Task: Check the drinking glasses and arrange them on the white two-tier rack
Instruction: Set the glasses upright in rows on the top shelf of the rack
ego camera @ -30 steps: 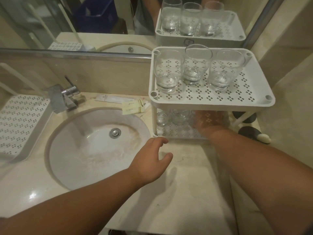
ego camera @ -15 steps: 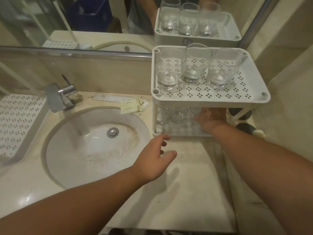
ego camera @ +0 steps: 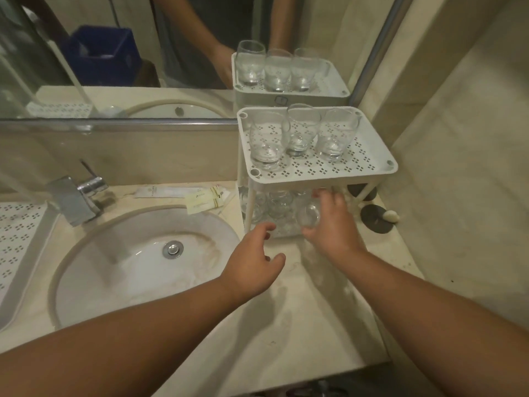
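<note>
Glass coming out of the lower tier

The right hand [ego camera: 332, 224] curls around a clear glass [ego camera: 308, 215] at the front edge of the white rack [ego camera: 315, 174]'s lower tier; the left hand [ego camera: 252, 262] hovers spread, holding nothing. The glass is likely slick, rigid and breakable, best gripped round its sides. The upper tier hides the other lower glasses.

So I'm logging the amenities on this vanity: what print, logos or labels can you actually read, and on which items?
No text here can be read.
Long white sachet behind the sink: a small mark and a line of print, too small to read.
Cream packet with striped end: faint print, blurred.
Mirrored back of the white rack: a small square emblem, no legible letters.
Glasses: no markings seen.
</note>
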The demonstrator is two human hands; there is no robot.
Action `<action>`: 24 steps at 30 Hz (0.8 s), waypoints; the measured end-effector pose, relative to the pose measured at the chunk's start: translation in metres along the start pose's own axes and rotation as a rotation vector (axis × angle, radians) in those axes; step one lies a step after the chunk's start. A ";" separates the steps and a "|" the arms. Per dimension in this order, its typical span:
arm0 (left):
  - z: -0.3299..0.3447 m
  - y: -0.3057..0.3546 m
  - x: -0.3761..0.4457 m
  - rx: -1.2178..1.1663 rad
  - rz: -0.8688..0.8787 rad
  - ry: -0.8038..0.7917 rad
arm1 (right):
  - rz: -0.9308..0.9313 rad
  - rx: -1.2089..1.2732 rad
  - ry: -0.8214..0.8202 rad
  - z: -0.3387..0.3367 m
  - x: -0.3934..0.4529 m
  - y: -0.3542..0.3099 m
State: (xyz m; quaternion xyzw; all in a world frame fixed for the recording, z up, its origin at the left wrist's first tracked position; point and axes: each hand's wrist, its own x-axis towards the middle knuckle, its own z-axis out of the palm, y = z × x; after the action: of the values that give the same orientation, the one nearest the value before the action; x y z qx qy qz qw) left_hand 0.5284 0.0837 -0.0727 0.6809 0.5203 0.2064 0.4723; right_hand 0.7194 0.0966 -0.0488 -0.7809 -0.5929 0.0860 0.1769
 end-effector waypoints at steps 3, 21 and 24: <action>-0.004 0.009 0.000 0.003 0.052 -0.027 | -0.022 0.023 0.015 -0.007 -0.024 -0.008; -0.030 0.080 0.010 -0.227 0.338 0.118 | -0.129 0.198 0.332 -0.098 -0.021 -0.073; -0.040 0.093 0.019 -0.190 0.356 0.149 | -0.124 0.235 0.368 -0.103 -0.004 -0.076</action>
State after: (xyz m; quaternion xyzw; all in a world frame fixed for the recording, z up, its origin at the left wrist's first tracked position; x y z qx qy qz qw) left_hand 0.5522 0.1171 0.0223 0.6973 0.4037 0.3844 0.4506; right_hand 0.6853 0.0925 0.0745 -0.7196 -0.5833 -0.0003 0.3767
